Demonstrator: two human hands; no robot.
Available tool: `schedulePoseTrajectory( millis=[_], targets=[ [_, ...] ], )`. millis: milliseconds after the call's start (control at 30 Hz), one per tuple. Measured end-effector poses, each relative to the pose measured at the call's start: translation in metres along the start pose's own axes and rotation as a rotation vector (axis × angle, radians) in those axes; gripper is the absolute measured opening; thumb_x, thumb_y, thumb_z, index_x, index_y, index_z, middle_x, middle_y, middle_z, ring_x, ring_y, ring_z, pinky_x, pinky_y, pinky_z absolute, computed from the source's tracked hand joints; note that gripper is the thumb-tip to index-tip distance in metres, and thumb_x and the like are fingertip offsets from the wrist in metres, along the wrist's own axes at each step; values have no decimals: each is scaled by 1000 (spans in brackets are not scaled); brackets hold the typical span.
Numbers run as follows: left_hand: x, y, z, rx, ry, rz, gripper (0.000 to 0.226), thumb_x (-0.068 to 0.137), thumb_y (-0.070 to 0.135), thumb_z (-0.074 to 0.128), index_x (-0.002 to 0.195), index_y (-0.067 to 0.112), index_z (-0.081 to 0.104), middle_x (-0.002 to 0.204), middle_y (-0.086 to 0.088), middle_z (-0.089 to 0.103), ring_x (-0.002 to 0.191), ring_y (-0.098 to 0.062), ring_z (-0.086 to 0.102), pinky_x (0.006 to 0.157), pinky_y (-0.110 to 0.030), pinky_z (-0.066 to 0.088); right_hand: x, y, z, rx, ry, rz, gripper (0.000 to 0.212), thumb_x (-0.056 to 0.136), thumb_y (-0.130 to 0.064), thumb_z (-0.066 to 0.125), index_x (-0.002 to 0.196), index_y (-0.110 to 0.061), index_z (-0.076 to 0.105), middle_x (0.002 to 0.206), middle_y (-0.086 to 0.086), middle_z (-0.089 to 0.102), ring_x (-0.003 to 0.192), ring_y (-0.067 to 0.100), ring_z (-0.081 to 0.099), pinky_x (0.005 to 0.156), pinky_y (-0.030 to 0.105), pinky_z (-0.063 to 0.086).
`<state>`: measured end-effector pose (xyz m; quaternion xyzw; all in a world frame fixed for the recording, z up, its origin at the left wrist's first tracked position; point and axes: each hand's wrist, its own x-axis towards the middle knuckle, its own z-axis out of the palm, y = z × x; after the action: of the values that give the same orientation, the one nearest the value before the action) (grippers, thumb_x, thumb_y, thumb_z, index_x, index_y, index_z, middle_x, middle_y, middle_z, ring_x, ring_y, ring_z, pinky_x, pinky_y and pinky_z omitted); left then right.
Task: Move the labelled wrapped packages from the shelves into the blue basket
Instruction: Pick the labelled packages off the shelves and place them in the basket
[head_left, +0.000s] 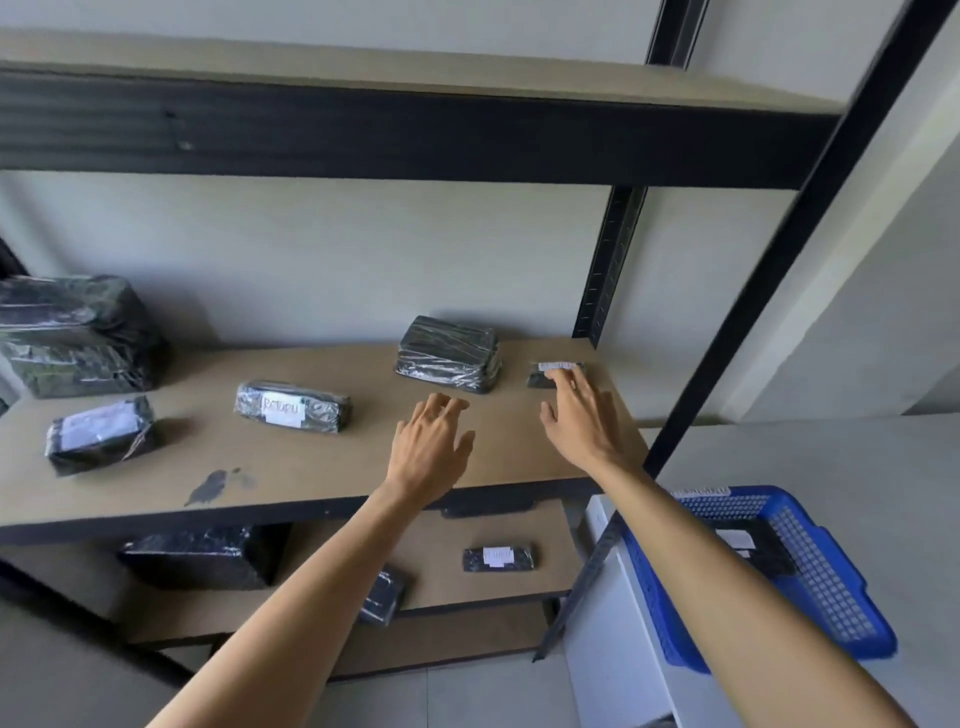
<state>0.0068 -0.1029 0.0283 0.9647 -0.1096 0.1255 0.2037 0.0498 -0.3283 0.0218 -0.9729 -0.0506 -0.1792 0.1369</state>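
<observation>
On the middle shelf (332, 467) lie several black wrapped packages. A small one with a white label (550, 370) sits at the far right; the fingertips of my right hand (582, 421) reach its near edge, fingers spread. My left hand (431, 441) hovers open over the shelf just in front of a thicker unlabelled package (449, 353). Another labelled package (291, 408) lies at mid-shelf, and one more (101, 434) at the left. The blue basket (826, 577) stands at the lower right with a labelled package (753, 551) inside, partly hidden by my right forearm.
Two big wrapped bundles (78, 332) are stacked at the shelf's far left. The lower shelf holds a large package (202, 556), a small labelled one (498, 558) and another (384, 597) behind my left arm. A black upright post (753, 312) runs between shelf and basket.
</observation>
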Motion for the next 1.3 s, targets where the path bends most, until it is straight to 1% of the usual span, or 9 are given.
schedulePoseTrajectory(
  millis=[100,200,300,433,600,833,967,1067,1300],
  targets=[
    [28,1,22,13,-79,12,48,92,44,54,135,24,49,132,1,50,120,-22,51,91,-41,45,30,15,13,0,-75,98,52,90,-26,66,138,-15,48,134,8,52,117,31,55,93,46,48],
    [44,2,39,9,-116,39,49,91,45,54,135,26,47,134,3,50,120,-21,51,92,-41,43,53,26,26,-13,-170,128,72,92,-28,65,154,-15,31,154,8,38,137,29,40,108,49,39],
    [56,0,52,20,-125,53,49,90,44,55,134,26,47,132,3,50,119,-21,51,93,-40,40,66,33,36,-49,-195,116,74,93,-28,59,157,-14,26,161,6,32,146,27,30,115,49,32],
    [66,-1,60,2,-108,54,46,88,41,57,130,25,51,129,3,53,118,-21,53,94,-38,38,66,34,37,-96,-144,113,55,94,-31,57,146,-16,45,139,7,52,130,28,46,105,46,40],
    [65,3,60,-22,-95,76,42,88,35,58,128,25,53,126,2,54,114,-22,55,93,-39,40,51,24,41,-44,-87,150,39,90,-41,68,122,-20,57,117,6,55,109,30,54,89,46,40],
    [32,11,39,-58,-85,58,41,92,34,55,131,24,52,127,0,55,117,-22,53,92,-42,41,-1,-8,10,71,1,158,40,93,-42,65,123,-20,54,119,4,52,106,30,57,88,44,42],
    [0,17,25,-52,-85,83,39,92,33,55,130,23,53,128,-2,55,116,-25,54,90,-43,42,-50,-17,-21,36,75,176,42,89,-44,68,120,-19,57,114,5,56,104,30,58,86,45,48],
    [-23,29,20,-74,-86,132,38,91,29,56,129,21,54,128,-3,55,114,-27,55,90,-44,42,-93,-13,-42,-12,112,218,42,87,-46,67,119,-21,56,113,3,55,106,29,58,81,45,49],
    [-68,82,36,-121,-147,267,38,88,26,58,126,21,55,120,-2,57,111,-27,55,85,-42,42,-184,32,-82,-80,99,379,40,88,-45,68,119,-22,56,115,2,55,105,28,58,83,50,49]
  ],
)
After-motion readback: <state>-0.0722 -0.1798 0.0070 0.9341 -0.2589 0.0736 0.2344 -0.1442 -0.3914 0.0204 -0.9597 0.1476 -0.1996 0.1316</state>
